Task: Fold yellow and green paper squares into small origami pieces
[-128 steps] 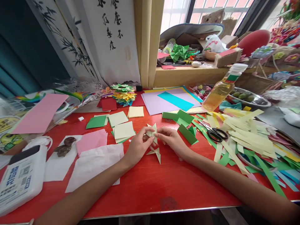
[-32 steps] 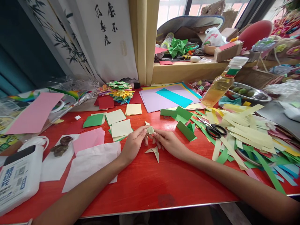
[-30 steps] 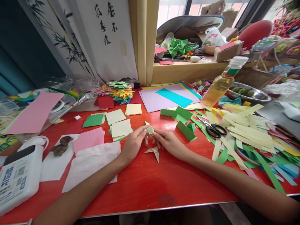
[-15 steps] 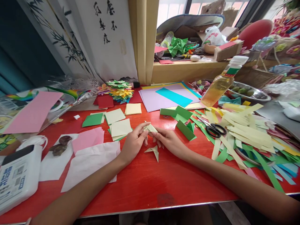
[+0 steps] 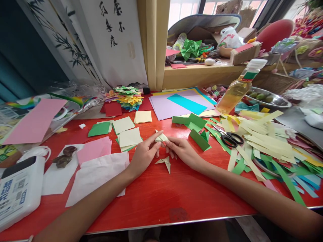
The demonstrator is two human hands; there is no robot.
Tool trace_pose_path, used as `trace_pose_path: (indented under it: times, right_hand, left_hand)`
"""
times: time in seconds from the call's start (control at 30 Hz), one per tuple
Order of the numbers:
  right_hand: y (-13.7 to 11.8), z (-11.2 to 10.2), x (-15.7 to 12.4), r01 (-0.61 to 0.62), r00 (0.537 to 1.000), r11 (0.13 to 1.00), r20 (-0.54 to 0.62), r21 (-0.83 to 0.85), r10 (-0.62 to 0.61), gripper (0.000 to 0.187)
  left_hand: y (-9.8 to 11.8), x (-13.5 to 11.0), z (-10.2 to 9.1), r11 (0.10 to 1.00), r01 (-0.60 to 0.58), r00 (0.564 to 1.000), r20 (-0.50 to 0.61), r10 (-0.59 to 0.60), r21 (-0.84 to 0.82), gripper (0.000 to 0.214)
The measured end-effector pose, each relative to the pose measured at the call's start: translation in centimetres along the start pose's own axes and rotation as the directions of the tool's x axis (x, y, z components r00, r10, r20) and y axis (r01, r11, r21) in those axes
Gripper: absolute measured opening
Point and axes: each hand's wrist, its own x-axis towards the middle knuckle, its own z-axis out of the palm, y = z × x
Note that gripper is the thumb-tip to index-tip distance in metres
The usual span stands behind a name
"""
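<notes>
Both hands pinch one small folded yellow paper piece (image 5: 162,137): left hand (image 5: 144,155) and right hand (image 5: 183,152), above another folded piece (image 5: 165,162) on the red table (image 5: 156,195).

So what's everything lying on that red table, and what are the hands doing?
small folded pale yellow paper piece: one, pinched between both hands above the red table
folded pale yellow paper shape: one, flat on the table just below the hands
pale yellow paper squares: several, left of the hands
black-handled scissors: one, right of the hands
pale yellow and green paper strips: a heap, far right
bottle of yellow liquid: one, leaning, behind the strips
stack of multicoloured folded papers: one, at the back
pink paper sheets: a few, left
white plastic tub: one, near left corner
left hand: fingers on the piece
right hand: fingers on the piece
</notes>
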Motion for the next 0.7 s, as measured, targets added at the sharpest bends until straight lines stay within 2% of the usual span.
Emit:
trace_pose_path:
  times: [0.37, 0.57, 0.7]
  right_hand:
    - [-0.17, -0.05, 0.13, -0.052, 0.999, 0.990, 0.010, 0.130, 0.051, 0.028]
    - [0.11, -0.16, 0.50, -0.090, 0.996, 0.983, 0.016, 0.162, 0.088, 0.025]
    - [0.49, -0.27, 0.62, -0.071, 0.997, 0.984, -0.014, 0.161, 0.074, 0.024]
  left_hand:
    - [-0.17, 0.12, -0.14, 0.989, -0.049, 0.999, -0.009, 0.048, -0.136, 0.039]
    - [-0.54, 0.32, -0.13, 0.990, -0.111, 0.994, 0.003, 0.111, -0.091, 0.037]
    - [-0.29, 0.29, 0.00, 0.996, -0.068, 0.998, -0.002, 0.068, -0.065, 0.037]
